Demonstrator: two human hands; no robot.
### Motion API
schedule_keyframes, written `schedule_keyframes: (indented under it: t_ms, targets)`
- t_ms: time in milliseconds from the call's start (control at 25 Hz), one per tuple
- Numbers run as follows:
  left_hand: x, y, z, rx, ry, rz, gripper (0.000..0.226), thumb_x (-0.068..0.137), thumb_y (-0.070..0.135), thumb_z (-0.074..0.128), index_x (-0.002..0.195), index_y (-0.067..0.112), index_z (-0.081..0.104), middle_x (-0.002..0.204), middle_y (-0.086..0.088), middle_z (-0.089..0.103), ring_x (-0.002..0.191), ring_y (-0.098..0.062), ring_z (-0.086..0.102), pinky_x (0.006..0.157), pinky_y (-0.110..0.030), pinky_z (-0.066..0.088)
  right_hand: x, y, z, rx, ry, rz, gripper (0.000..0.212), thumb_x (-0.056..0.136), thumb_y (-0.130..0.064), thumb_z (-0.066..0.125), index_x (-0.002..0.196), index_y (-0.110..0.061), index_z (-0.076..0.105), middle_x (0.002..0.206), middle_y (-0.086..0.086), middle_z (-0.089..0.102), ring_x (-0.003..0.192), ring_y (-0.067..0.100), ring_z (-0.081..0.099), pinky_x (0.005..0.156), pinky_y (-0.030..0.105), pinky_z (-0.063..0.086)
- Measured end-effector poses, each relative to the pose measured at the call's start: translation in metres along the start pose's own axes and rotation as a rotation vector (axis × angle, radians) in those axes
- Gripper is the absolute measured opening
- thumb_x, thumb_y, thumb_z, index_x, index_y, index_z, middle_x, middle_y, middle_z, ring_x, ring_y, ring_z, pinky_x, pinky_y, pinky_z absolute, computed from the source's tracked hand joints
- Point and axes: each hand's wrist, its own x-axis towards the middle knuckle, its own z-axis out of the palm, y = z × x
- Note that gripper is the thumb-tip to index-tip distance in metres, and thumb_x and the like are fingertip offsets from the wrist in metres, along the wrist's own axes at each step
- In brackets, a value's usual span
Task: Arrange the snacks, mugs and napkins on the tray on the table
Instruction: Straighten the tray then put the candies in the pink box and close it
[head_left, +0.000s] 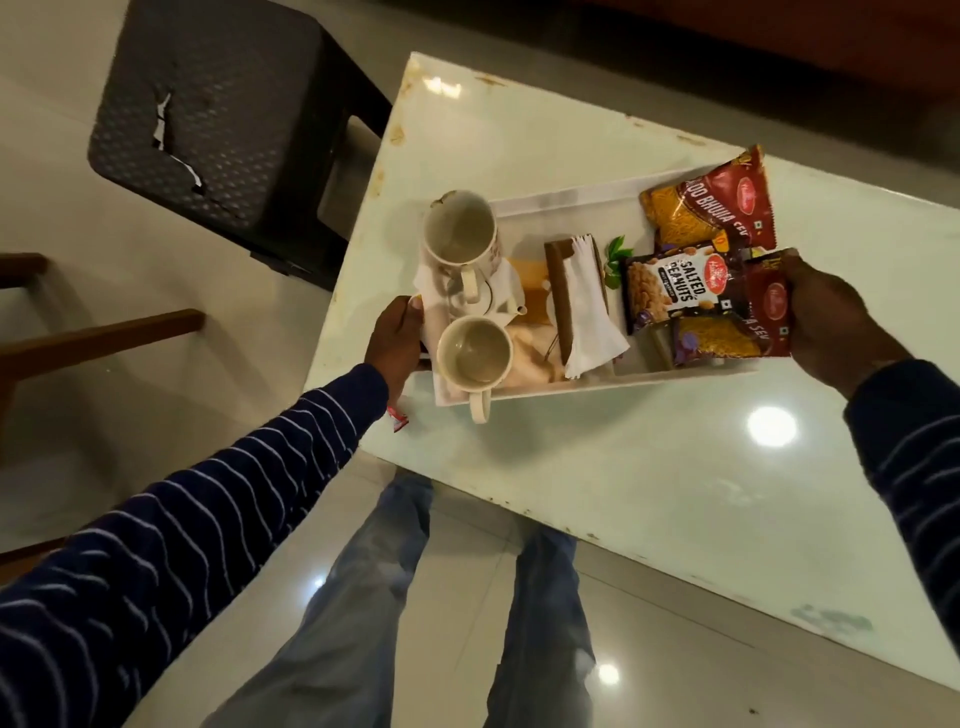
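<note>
A white rectangular tray (566, 195) rests on the pale glossy table (597, 467). Two empty white mugs stand at its left end, one far (460, 236), one near (474, 353). In the middle, white napkins (589, 306) sit in a brown holder (561, 280). At the right end lie three snack packets: a red-and-yellow bhujia sev bag (711, 200), a dark salted peanuts bag (675, 293) and another sev bag (737, 327). My left hand (397, 338) grips the tray's left end. My right hand (831, 312) grips its right end, over the near sev packet.
A dark plastic stool (228, 119) with a torn top stands off the table's far left corner. Wooden furniture rails (98, 338) show at the left. My legs in jeans (395, 597) are below the table's near edge. A small red scrap (399, 415) lies by my left wrist.
</note>
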Motion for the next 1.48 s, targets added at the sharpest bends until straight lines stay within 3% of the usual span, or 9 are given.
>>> schedule_keyframes:
  t_ms: [200, 440, 560, 720, 840, 1040, 1160, 1320, 1480]
  targets:
    - [-0.004, 0.028, 0.059, 0.108, -0.128, 0.050, 0.031, 0.103, 0.042, 0.037, 0.096, 0.017, 0.055, 0.091, -0.003, 0.064, 0.080, -0.022, 0.065, 0.067, -0.040, 0.061, -0.029, 0.056, -0.077, 0.198, 0.085, 0.041, 0.035, 0.096, -0.048, 0.055, 0.109, -0.022, 0.074, 0.106, 0.004, 0.076, 0.097, 0.024, 0.074, 0.074, 0.040, 0.061]
    - [-0.005, 0.044, 0.133, 0.218, -0.206, 0.082, 0.036, 0.102, 0.042, 0.039, 0.098, 0.011, 0.057, 0.092, -0.007, 0.065, 0.079, -0.023, 0.065, 0.063, -0.038, 0.061, -0.050, 0.115, -0.143, 0.330, 0.149, 0.066, 0.047, 0.097, -0.054, 0.047, 0.124, -0.020, 0.067, 0.114, 0.005, 0.074, 0.104, 0.027, 0.071, 0.087, 0.052, 0.058]
    - [-0.006, 0.044, 0.147, 0.255, -0.208, 0.098, 0.036, 0.102, 0.041, 0.038, 0.099, 0.012, 0.058, 0.093, -0.007, 0.067, 0.078, -0.021, 0.066, 0.060, -0.033, 0.058, -0.054, 0.134, -0.151, 0.398, 0.175, 0.100, 0.046, 0.098, -0.054, 0.046, 0.121, -0.021, 0.068, 0.113, 0.004, 0.074, 0.105, 0.027, 0.071, 0.090, 0.051, 0.055]
    - [-0.007, 0.043, 0.155, 0.276, -0.184, 0.085, 0.033, 0.101, 0.041, 0.039, 0.083, 0.021, 0.058, 0.080, 0.002, 0.064, 0.071, -0.019, 0.062, 0.057, -0.031, 0.055, -0.057, 0.143, -0.153, 0.447, 0.168, 0.108, 0.041, 0.098, -0.055, 0.045, 0.108, -0.025, 0.071, 0.103, 0.000, 0.077, 0.094, 0.022, 0.074, 0.077, 0.044, 0.061]
    - [-0.004, 0.033, 0.156, 0.278, -0.183, 0.051, 0.036, 0.100, 0.042, 0.039, 0.094, 0.014, 0.060, 0.091, -0.007, 0.065, 0.077, -0.023, 0.063, 0.061, -0.034, 0.056, -0.055, 0.147, -0.156, 0.450, 0.163, 0.104, 0.041, 0.097, -0.056, 0.046, 0.105, -0.026, 0.072, 0.104, 0.000, 0.077, 0.093, 0.022, 0.075, 0.078, 0.044, 0.058]
    - [-0.005, 0.028, 0.162, 0.270, -0.177, 0.042, 0.039, 0.100, 0.043, 0.040, 0.106, 0.010, 0.060, 0.093, -0.007, 0.067, 0.077, -0.023, 0.065, 0.064, -0.036, 0.059, -0.051, 0.145, -0.162, 0.430, 0.162, 0.107, 0.041, 0.096, -0.058, 0.047, 0.103, -0.026, 0.072, 0.100, -0.002, 0.078, 0.090, 0.019, 0.075, 0.073, 0.040, 0.060]
    - [-0.005, 0.027, 0.167, 0.271, -0.154, 0.054, 0.039, 0.101, 0.042, 0.040, 0.106, 0.009, 0.060, 0.095, -0.010, 0.067, 0.076, -0.023, 0.064, 0.060, -0.033, 0.057, -0.053, 0.141, -0.164, 0.410, 0.152, 0.097, 0.040, 0.098, -0.057, 0.044, 0.100, -0.029, 0.072, 0.094, -0.006, 0.078, 0.084, 0.014, 0.076, 0.063, 0.032, 0.060]
    - [-0.006, 0.025, 0.168, 0.278, -0.142, 0.096, 0.039, 0.101, 0.041, 0.040, 0.099, 0.006, 0.057, 0.087, -0.009, 0.063, 0.075, -0.022, 0.060, 0.061, -0.034, 0.058, -0.055, 0.139, -0.165, 0.416, 0.146, 0.107, 0.040, 0.098, -0.057, 0.042, 0.103, -0.029, 0.070, 0.097, -0.006, 0.078, 0.088, 0.015, 0.075, 0.075, 0.040, 0.056]
    - [-0.005, 0.024, 0.169, 0.299, -0.107, 0.122, 0.039, 0.101, 0.040, 0.040, 0.100, 0.007, 0.059, 0.099, -0.019, 0.066, 0.081, -0.025, 0.060, 0.072, -0.046, 0.059, -0.057, 0.138, -0.163, 0.441, 0.131, 0.092, 0.039, 0.099, -0.055, 0.042, 0.106, -0.028, 0.069, 0.101, -0.004, 0.078, 0.089, 0.015, 0.075, 0.077, 0.042, 0.055]
